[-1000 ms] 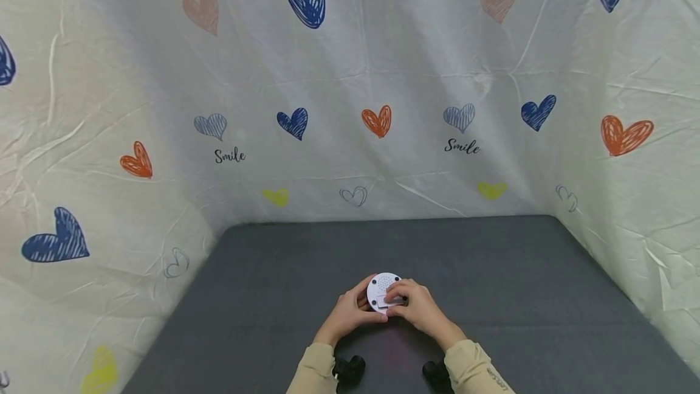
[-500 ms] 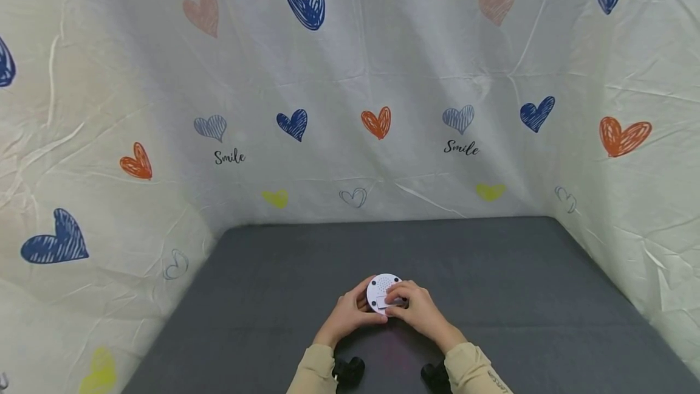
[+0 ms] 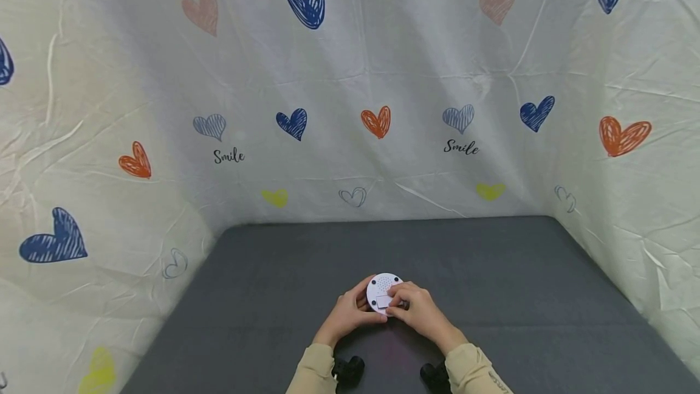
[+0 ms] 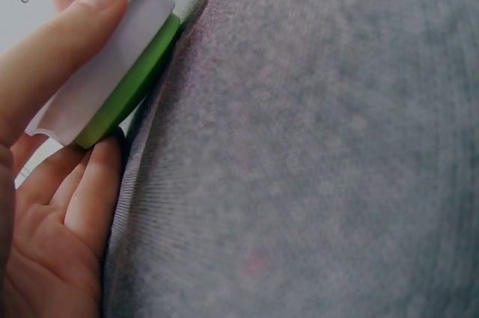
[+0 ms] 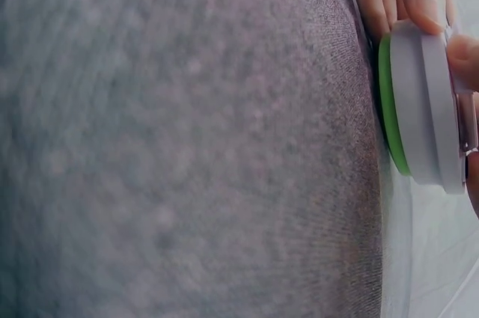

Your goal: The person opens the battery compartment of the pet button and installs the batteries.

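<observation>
A round white device (image 3: pixel 381 285) has a perforated face with dark round feet and a rectangular battery cover (image 3: pixel 383 302). Its far side is green, as both wrist views show. My left hand (image 3: pixel 350 312) grips it by the rim, thumb (image 4: pixel 71 45) along the near edge and fingers behind. My right hand (image 3: pixel 421 309) has thumb and forefinger curled in a pinch at the cover. In the right wrist view a small, thin piece (image 5: pixel 468 120) stands out from the face between those fingertips; cannot tell whether it is the cover.
The hands are over a dark grey cloth-covered table (image 3: pixel 306 260). A white curtain (image 3: pixel 328 163) printed with hearts encloses it at the back and sides. Black wrist devices (image 3: pixel 349 371) hang under both sleeves.
The right fingertips have shifted slightly to the right on the face, showing more of the rectangular cover. The left hand and the device have stayed in place.
</observation>
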A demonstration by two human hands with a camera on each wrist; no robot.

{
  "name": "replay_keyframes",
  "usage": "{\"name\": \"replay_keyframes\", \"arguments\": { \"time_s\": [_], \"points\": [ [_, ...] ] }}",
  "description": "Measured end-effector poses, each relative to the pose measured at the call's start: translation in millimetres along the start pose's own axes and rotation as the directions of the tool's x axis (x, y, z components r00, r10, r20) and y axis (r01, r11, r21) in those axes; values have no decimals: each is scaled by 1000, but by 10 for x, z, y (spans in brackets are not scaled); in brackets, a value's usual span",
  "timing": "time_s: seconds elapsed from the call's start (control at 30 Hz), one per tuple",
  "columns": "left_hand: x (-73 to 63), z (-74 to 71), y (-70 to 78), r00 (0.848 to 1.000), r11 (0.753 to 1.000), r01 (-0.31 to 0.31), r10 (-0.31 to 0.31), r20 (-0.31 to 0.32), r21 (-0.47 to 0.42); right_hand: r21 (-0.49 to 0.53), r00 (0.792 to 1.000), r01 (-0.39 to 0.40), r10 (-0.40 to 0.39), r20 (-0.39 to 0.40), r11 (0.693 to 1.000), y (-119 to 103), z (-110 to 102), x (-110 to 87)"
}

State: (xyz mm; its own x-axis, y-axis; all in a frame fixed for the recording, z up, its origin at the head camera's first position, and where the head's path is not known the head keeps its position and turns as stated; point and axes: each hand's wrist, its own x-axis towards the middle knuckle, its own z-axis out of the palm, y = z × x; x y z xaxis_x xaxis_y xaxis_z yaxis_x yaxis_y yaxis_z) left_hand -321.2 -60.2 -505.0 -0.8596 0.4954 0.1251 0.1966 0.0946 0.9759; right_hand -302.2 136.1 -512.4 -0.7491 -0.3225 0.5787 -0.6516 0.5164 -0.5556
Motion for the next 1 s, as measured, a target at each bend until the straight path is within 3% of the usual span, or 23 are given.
{"name": "replay_keyframes", "arguments": {
  "time_s": [0.27,0.73,0.87,1.0],
  "points": [
    [-6,-1,-2,1000,1000,-4,4,4,16,1,997,65,-65,-39,998,43,23,-34],
    [-6,-15,0,1000,1000,-1,1,4,7,-12,995,91,-91,-44,996,29,19,-17],
    [-6,-12,0,1000,1000,2,-2,12,0,43,995,-42,46,-90,998,34,0,-22],
    [-5,-6,9,1000,1000,3,-3,10,4,148,953,-243,264,-147,959,39,-27,-17]
  ]
}}
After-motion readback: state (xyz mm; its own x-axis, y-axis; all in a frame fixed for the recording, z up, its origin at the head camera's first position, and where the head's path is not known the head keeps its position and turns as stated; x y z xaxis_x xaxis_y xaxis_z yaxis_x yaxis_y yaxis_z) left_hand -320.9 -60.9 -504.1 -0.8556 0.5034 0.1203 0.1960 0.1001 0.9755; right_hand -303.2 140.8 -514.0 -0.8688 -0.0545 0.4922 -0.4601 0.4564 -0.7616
